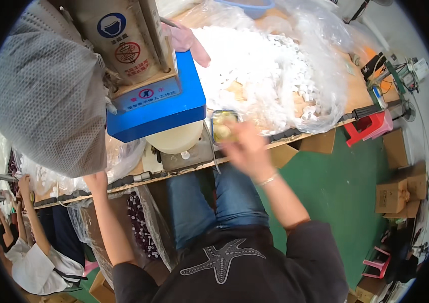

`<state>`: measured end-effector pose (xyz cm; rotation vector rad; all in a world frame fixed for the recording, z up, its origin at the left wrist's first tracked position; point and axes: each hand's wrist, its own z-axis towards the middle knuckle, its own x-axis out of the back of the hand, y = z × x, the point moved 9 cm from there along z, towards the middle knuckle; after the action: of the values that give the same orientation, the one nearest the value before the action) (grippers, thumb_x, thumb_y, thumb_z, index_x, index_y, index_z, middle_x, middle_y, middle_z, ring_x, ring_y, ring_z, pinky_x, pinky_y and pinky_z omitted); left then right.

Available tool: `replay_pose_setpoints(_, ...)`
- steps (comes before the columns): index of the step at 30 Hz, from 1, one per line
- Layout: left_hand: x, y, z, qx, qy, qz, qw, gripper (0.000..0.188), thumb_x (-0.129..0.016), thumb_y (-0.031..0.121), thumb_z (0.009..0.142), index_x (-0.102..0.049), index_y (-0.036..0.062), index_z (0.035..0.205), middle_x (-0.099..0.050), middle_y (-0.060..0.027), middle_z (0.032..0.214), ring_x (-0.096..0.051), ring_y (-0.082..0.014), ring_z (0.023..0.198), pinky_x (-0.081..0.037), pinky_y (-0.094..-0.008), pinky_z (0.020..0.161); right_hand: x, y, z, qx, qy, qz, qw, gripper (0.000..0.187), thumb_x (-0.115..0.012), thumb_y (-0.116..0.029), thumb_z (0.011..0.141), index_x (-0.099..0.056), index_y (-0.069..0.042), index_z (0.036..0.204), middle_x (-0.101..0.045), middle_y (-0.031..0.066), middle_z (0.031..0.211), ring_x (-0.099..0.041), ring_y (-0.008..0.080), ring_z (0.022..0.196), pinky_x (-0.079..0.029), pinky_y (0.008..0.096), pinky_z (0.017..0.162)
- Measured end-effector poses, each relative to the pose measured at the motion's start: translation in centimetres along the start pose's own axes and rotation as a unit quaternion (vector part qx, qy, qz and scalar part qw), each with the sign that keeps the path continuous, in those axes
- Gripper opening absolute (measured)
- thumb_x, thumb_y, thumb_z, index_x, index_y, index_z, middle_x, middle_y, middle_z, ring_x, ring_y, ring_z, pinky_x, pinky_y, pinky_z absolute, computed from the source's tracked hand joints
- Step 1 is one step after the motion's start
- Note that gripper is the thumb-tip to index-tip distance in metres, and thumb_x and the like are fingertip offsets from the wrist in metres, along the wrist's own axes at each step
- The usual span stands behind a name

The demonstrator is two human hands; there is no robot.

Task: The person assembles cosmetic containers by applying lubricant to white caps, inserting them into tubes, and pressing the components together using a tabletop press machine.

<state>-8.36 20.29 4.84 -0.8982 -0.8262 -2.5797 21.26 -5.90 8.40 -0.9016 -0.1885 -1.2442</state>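
My right hand, smeared by motion, is over the near side of a small dark-rimmed tin at the table's front edge. Pale yellowish pieces show in the tin. Whether the fingers hold anything is not clear. My left hand is at the table edge on the left, its fingers hidden behind a large grey textured fabric. Between the hands stands a machine with a blue housing. Below it are a round cream-coloured part and a metal base plate.
A heap of small white pieces lies on clear plastic across the table. Under the table edge, a plastic-lined box holds dark and white beads. A co-worker sits at the left. Red stools and cardboard boxes stand at the right.
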Motion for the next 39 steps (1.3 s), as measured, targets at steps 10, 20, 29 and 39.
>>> replay_pose_setpoints(10, -1.9, 12.3, -1.7, 0.065, -0.034, -0.308, 0.949, 0.040, -0.070, -0.010, 0.067, -0.067, 0.0046, 0.104, -0.063, -0.0100, 0.104, -0.060, -0.0212, 0.096, -0.047, -0.0293, 0.082, 14.2, 26.1, -0.9, -0.214, -0.189, -0.271, 0.919, 0.027, -0.050, 0.005, 0.075, -0.070, 0.001, 0.093, -0.066, 0.0247, 0.089, -0.064, 0.0410, 0.087, -0.050, 0.0426, 0.081)
replay_pose_setpoints(20, -1.7, 13.4, -1.8, 0.064, -0.029, -0.340, 0.938, 0.036, -0.063, -0.008, 0.075, -0.062, 0.0016, 0.110, -0.066, -0.0096, 0.111, -0.057, -0.0263, 0.106, -0.043, -0.0344, 0.091, 11.5, 27.6, 0.3, -0.217, -0.313, -0.262, 0.887, 0.020, -0.060, 0.000, 0.069, -0.071, 0.000, 0.085, -0.068, 0.0192, 0.080, -0.066, 0.0311, 0.075, -0.053, 0.0368, 0.071)
replay_pose_setpoints(29, -4.7, 14.9, -2.0, 0.104, -0.133, -0.367, 0.915, 0.024, -0.064, 0.001, 0.084, -0.062, 0.0007, 0.108, -0.066, -0.0088, 0.090, -0.064, -0.0155, 0.079, -0.049, -0.0254, 0.069, 10.0, 28.0, 0.2, -0.169, -0.342, -0.388, 0.839, 0.013, -0.059, -0.009, 0.076, -0.065, -0.009, 0.088, -0.067, 0.0164, 0.083, -0.064, 0.0346, 0.083, -0.050, 0.0458, 0.072)
replay_pose_setpoints(39, -10.7, 16.9, -0.1, 0.035, -0.244, -0.204, 0.947, 0.026, -0.073, 0.007, 0.075, -0.064, 0.0013, 0.099, -0.062, -0.0063, 0.075, -0.055, -0.0151, 0.062, -0.046, -0.0291, 0.059, 12.2, 20.5, 2.3, -0.170, -0.200, -0.320, 0.910, 0.006, -0.062, -0.009, 0.082, -0.065, -0.006, 0.087, -0.067, 0.0122, 0.079, -0.065, 0.0264, 0.072, -0.051, 0.0350, 0.064)
